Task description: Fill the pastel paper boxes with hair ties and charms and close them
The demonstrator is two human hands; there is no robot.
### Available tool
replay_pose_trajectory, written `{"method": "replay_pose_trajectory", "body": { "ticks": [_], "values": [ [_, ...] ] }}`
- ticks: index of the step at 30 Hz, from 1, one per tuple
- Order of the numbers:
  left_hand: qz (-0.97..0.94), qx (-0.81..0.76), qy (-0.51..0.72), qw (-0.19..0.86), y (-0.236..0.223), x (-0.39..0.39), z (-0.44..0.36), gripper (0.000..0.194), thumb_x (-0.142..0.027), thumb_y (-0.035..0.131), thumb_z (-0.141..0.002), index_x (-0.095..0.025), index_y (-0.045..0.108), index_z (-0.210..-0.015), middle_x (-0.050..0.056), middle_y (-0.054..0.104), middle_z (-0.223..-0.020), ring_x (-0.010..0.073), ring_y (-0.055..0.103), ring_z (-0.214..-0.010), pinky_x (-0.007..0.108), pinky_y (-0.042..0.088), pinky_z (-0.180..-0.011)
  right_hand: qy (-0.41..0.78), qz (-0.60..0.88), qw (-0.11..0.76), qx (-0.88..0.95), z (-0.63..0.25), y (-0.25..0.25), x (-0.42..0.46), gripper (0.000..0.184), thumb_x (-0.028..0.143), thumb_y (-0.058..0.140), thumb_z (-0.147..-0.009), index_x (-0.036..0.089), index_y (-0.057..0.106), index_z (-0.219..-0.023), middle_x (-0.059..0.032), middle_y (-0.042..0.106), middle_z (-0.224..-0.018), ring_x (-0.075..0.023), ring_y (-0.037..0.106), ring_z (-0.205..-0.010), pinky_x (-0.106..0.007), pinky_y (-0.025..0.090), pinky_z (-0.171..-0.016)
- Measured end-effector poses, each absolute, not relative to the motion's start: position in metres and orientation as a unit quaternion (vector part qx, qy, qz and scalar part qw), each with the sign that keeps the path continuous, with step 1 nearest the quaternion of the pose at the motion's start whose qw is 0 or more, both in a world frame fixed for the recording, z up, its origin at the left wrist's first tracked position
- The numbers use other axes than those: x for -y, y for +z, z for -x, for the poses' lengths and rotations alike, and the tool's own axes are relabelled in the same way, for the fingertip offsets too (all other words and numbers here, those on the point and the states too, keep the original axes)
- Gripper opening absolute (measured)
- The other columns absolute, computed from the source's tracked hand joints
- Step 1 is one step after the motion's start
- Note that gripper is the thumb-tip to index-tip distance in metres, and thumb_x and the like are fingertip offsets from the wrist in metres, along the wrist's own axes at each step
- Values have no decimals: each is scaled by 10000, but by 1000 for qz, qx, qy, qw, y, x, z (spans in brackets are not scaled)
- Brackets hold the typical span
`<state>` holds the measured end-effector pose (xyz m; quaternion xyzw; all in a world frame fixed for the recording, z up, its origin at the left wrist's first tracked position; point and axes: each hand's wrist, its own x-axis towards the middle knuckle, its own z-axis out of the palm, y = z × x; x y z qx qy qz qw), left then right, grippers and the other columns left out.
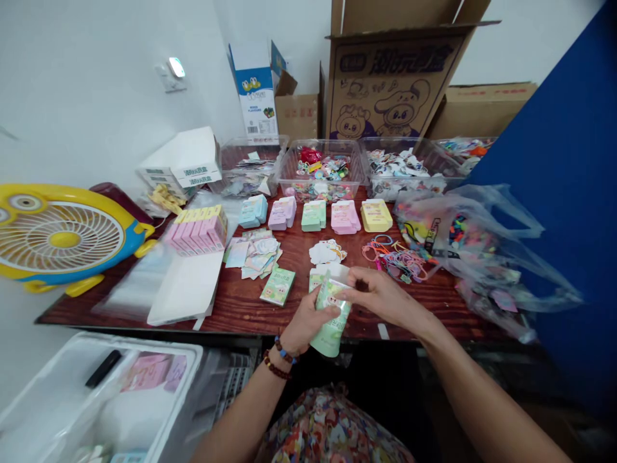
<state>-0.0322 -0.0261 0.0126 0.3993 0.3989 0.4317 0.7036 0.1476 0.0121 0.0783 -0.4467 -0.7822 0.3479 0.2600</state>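
Note:
My left hand [308, 321] grips a light green printed carton [330, 331] at the front edge of the table, thumb across its face. The carton is tilted, and its lower end bulges towards me. At its upper end, my right hand [373, 292] pinches the edge near the flap; the fingertips partly hide that spot. Just behind the carton lies another green piece [315, 278], partly covered. A finished-looking green box [278, 286] lies left of my hands. Beyond them is a heap of white die-cut cards [328, 251], with colourful hair ties [400, 257] to the right.
Stacks of flat cartons, including a yellow one [376, 215], form a row. Behind stand clear bins [321, 186] of small items. Pink boxes [200, 230] and a yellow fan [62, 238] are left, plastic bags [475, 238] right. A white foam box [193, 360] sits below left.

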Motion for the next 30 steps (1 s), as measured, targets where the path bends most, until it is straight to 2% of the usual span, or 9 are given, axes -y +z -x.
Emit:
{"method": "replay_pose_trajectory", "body": {
  "ticks": [4, 7, 10, 14, 16, 18, 23, 26, 30],
  "values": [
    [-457, -452, 478, 599, 12, 28, 29, 523, -416, 778, -731, -150, 611, -1149, 45, 709, -926, 176, 649, -781, 285, 521, -726, 437, 437, 285, 733, -148, 70, -6, 351, 426, 617, -833, 194, 425, -654, 46, 426, -620, -100, 371, -575, -221, 279, -508],
    [-557, -439, 486, 511, 19, 34, 35, 548, -386, 638, -878, -208, 484, -1373, 96, 661, -1204, 220, 629, -1058, 336, 492, -923, 405, 444, 293, 744, -152, 65, 0, 351, 393, 617, -843, 197, 399, -649, 48, 410, -628, -102, 364, -584, -227, 283, -527],
    [-652, -399, 407, 501, 27, 36, 46, 536, -354, 577, -922, -237, 445, -1428, 109, 553, -1379, 240, 548, -1218, 356, 431, -1026, 346, 441, 281, 779, -156, 60, 7, 321, 323, 613, -866, 194, 406, -658, 42, 432, -646, -109, 391, -608, -236, 297, -557],
    [-632, -373, 358, 578, 32, 30, 51, 505, -330, 654, -870, -215, 493, -1335, 51, 671, -1010, 178, 636, -888, 291, 500, -808, 303, 448, 350, 765, -157, 51, 21, 149, 301, 638, -867, 198, 536, -835, -26, 563, -896, -149, 525, -759, -261, 417, -664],
    [-591, -347, 383, 619, 34, 29, 48, 490, -307, 675, -857, -214, 482, -1298, 27, 666, -956, 159, 634, -863, 272, 492, -793, 322, 465, 449, 692, -157, 44, 29, 287, 321, 692, -832, 225, 541, -1057, -75, 527, -1169, -165, 574, -873, -283, 487, -734],
    [-565, -331, 404, 638, 38, 31, 44, 487, -293, 687, -850, -218, 473, -1282, 27, 663, -977, 161, 634, -907, 274, 488, -823, 374, 465, 523, 609, -158, 39, 36, 435, 350, 738, -791, 256, 504, -1146, -81, 471, -1282, -156, 597, -869, -287, 531, -720],
    [-570, -342, 379, 643, 46, 40, 38, 481, -312, 693, -848, -218, 480, -1269, 32, 653, -969, 175, 640, -897, 292, 491, -810, 488, 448, 469, 584, -168, 34, 43, 350, 426, 704, -824, 240, 589, -1096, -10, 601, -873, -137, 577, -671, -241, 504, -552],
    [-581, -345, 354, 647, 48, 42, 39, 497, -325, 689, -850, -227, 470, -1285, 28, 646, -963, 182, 643, -903, 302, 492, -811, 477, 434, 445, 621, -174, 37, 42, 243, 447, 638, -875, 217, 666, -948, -18, 576, -866, -124, 563, -634, -235, 489, -525],
    [-605, -348, 311, 645, 50, 40, 43, 495, -333, 689, -847, -229, 471, -1279, 20, 646, -933, 173, 639, -862, 291, 487, -775, 438, 435, 412, 670, -178, 38, 42, 317, 459, 541, -932, 202, 689, -821, -29, 555, -795, -144, 571, -663, -236, 467, -537]
  ]
}}
